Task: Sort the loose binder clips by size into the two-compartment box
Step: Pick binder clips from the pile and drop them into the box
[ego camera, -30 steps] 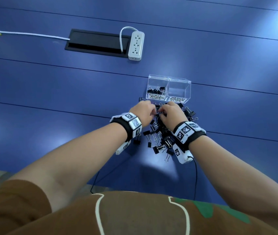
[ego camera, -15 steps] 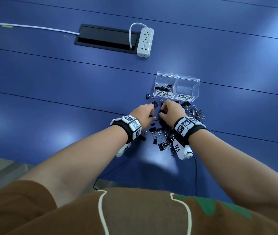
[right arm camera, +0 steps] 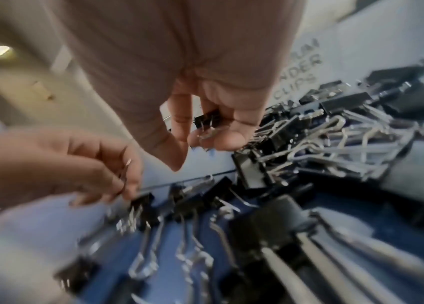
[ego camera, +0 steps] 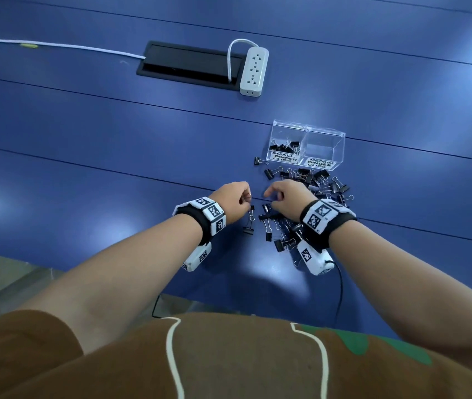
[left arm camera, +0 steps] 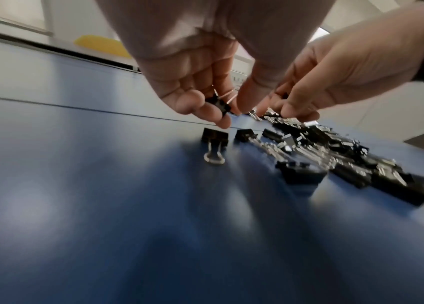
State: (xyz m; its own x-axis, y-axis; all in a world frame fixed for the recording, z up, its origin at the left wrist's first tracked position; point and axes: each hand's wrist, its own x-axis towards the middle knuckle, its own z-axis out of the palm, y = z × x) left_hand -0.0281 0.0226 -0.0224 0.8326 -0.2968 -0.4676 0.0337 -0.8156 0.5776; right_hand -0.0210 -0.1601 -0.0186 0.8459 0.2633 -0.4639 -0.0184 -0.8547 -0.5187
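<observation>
A clear two-compartment box (ego camera: 327, 136) stands on the blue table; its left cell, labelled small, holds several black clips (ego camera: 282, 146), and the right cell, labelled medium, looks bare. A pile of loose black binder clips (ego camera: 309, 180) lies between the box and my hands. My left hand (ego camera: 233, 197) hovers left of the pile and pinches a small black clip (left arm camera: 218, 102) in curled fingers. My right hand (ego camera: 283, 194) is over the pile, and its curled fingers hold a small clip (right arm camera: 205, 123). More clips (left arm camera: 214, 137) lie just under both hands.
A white power strip (ego camera: 253, 72) and a black cable hatch (ego camera: 188, 64) sit at the far side, with a white cable (ego camera: 56, 46) running left. The table's near edge (ego camera: 171, 295) is close to my body.
Both hands have drawn back from the box toward me and moved slightly apart. More of the pile near the box is now uncovered.
</observation>
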